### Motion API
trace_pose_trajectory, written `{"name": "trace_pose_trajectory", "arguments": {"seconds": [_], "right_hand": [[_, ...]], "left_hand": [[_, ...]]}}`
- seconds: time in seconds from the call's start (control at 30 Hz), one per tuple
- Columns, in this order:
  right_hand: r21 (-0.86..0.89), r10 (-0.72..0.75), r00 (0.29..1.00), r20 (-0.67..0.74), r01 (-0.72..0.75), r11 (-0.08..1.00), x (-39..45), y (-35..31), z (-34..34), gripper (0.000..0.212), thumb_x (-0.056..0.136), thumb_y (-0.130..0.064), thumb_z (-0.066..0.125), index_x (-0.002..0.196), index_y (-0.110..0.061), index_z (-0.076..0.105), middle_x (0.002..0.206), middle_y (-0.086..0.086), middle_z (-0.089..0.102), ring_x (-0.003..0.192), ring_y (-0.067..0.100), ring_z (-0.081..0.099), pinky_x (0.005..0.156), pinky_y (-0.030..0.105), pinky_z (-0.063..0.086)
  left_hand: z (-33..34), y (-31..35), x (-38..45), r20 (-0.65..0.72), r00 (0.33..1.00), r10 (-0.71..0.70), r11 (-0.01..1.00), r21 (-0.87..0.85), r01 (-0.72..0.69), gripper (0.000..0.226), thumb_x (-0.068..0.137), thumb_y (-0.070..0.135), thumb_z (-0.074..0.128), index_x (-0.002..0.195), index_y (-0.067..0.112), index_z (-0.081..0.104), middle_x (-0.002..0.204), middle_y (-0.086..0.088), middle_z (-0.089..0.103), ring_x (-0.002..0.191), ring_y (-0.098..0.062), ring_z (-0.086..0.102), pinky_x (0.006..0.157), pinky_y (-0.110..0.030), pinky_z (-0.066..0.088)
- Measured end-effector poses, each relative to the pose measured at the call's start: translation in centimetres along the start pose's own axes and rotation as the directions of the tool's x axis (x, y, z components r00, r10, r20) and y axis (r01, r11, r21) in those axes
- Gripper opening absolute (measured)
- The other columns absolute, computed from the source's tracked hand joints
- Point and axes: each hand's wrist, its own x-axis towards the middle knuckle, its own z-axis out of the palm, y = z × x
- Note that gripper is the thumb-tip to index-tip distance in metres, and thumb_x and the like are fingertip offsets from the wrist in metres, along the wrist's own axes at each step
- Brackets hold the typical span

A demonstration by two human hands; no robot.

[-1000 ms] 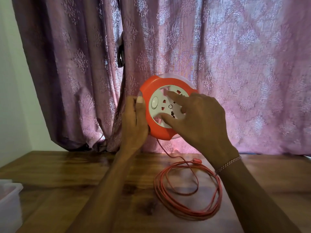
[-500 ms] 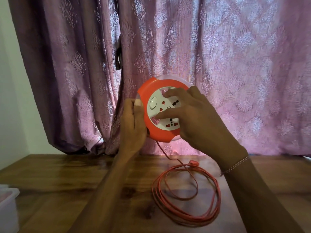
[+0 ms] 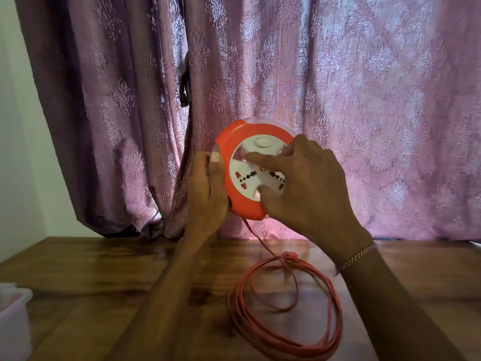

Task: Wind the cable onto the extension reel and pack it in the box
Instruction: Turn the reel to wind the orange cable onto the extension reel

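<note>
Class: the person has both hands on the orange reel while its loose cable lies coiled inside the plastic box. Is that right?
No: the head view shows the cable coiled on the wooden table, outside the plastic box. The rest stands.

Round plastic extension reel (image 3: 226, 162): orange rim, white socket face, red and black holes.
Thin coiled cable (image 3: 234, 308): orange-red.
Draped fabric curtain (image 3: 364, 113): mauve-purple, embossed floral motifs, diamond lattice on the right.
Wooden table (image 3: 91, 269): brown, dark streaky grain.
Plastic box (image 3: 13, 316): translucent white, pinkish inside.
Wall (image 3: 15, 152): pale greenish white.
Beaded bracelet (image 3: 356, 257): silvery, pink-tinged.
</note>
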Motion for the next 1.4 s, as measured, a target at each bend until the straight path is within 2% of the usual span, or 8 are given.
{"name": "trace_pose_trajectory", "arguments": {"seconds": [0.1, 0.2, 0.4, 0.6, 0.87, 0.97, 1.17, 1.4], "right_hand": [[0.059, 0.096, 0.994, -0.046, -0.093, 0.994, 0.2, -0.3, 0.2, 0.063, 0.071, -0.070, 0.061, 0.131, -0.050, 0.057, 0.093, 0.005, 0.068, 0.087, 0.028, 0.065, 0.077, 0.039, 0.051], [0.038, 0.092, 0.995, -0.038, -0.091, 0.995, 0.2, -0.3, 0.2, 0.064, 0.078, -0.073, 0.056, 0.135, -0.044, 0.057, 0.093, 0.003, 0.071, 0.089, 0.026, 0.064, 0.078, 0.039, 0.052], [0.145, -0.130, 0.987, -0.098, 0.144, 0.979, 0.4, 0.5, 0.0, 0.029, 0.089, -0.018, 0.063, 0.116, -0.021, 0.073, 0.111, 0.008, 0.062, 0.101, 0.029, 0.051, 0.078, 0.044, 0.049], [0.085, -0.258, 0.958, 0.121, 0.249, 0.965, 0.4, 0.7, -0.2, 0.056, 0.067, 0.001, 0.077, 0.107, -0.038, 0.076, 0.142, 0.001, 0.052, 0.112, 0.029, 0.043, 0.090, 0.043, 0.043], [-0.059, -0.194, 0.979, 0.065, 0.198, 0.978, 0.2, 0.4, -0.2, 0.057, 0.076, -0.014, 0.071, 0.118, -0.052, 0.066, 0.127, 0.007, 0.056, 0.107, 0.033, 0.049, 0.078, 0.042, 0.041], [-0.061, -0.122, 0.992, 0.026, 0.124, 0.990, 0.0, 0.2, 0.0, 0.055, 0.076, -0.024, 0.065, 0.123, -0.053, 0.062, 0.116, 0.007, 0.055, 0.103, 0.032, 0.052, 0.079, 0.042, 0.042], [-0.009, 0.113, 0.992, -0.058, -0.113, 0.994, 0.2, -0.5, 0.7, 0.067, 0.076, -0.076, 0.050, 0.137, -0.048, 0.051, 0.093, 0.003, 0.068, 0.090, 0.026, 0.061, 0.080, 0.038, 0.047], [0.122, -0.026, 0.996, -0.080, 0.036, 0.992, 0.4, 0.1, 0.6, 0.050, 0.084, -0.050, 0.068, 0.128, -0.028, 0.065, 0.103, 0.004, 0.060, 0.098, 0.025, 0.049, 0.078, 0.039, 0.045]], "left_hand": [[0.0, 0.0, 0.1, -0.018, 1.000, -0.006, 1.000, -0.006, 0.006, 0.027, 0.106, 0.031, 0.035, 0.088, 0.013, 0.045, 0.070, 0.011, 0.056, 0.061, 0.000, 0.050, 0.057, -0.024, 0.044], [-0.1, 0.0, 0.2, -0.016, 1.000, -0.018, 1.000, -0.006, 0.018, 0.028, 0.105, 0.034, 0.035, 0.088, 0.015, 0.045, 0.074, 0.004, 0.057, 0.065, -0.003, 0.054, 0.060, -0.030, 0.048], [-0.2, 0.0, 0.3, -0.034, 0.999, -0.007, 1.000, -0.002, 0.007, 0.025, 0.105, 0.035, 0.035, 0.083, 0.027, 0.043, 0.073, 0.007, 0.056, 0.064, -0.002, 0.053, 0.060, -0.033, 0.048], [-0.2, -0.1, 0.3, -0.022, 1.000, -0.003, 1.000, -0.016, 0.003, 0.025, 0.106, 0.036, 0.035, 0.084, 0.027, 0.044, 0.072, 0.007, 0.057, 0.063, -0.001, 0.054, 0.056, -0.025, 0.048], [-0.2, -0.2, 0.2, -0.019, 1.000, 0.008, 1.000, 0.011, -0.008, 0.025, 0.107, 0.032, 0.035, 0.086, 0.023, 0.046, 0.075, 0.008, 0.058, 0.065, 0.003, 0.057, 0.056, -0.017, 0.047], [-0.1, -0.1, 0.1, -0.007, 1.000, -0.004, 1.000, 0.012, 0.004, 0.027, 0.106, 0.033, 0.035, 0.090, 0.015, 0.047, 0.075, 0.006, 0.058, 0.065, -0.004, 0.056, 0.057, -0.029, 0.050], [-0.1, 0.4, 0.3, -0.030, 0.999, -0.010, 1.000, -0.001, 0.010, 0.025, 0.105, 0.032, 0.036, 0.087, 0.017, 0.045, 0.074, 0.005, 0.056, 0.064, -0.002, 0.053, 0.057, -0.024, 0.046], [-0.4, 0.6, 0.1, -0.024, 0.999, -0.042, 0.999, 0.012, 0.042, 0.031, 0.105, 0.036, 0.034, 0.093, 0.010, 0.047, 0.087, -0.017, 0.065, 0.078, -0.030, 0.064, 0.067, -0.048, 0.054]]}}
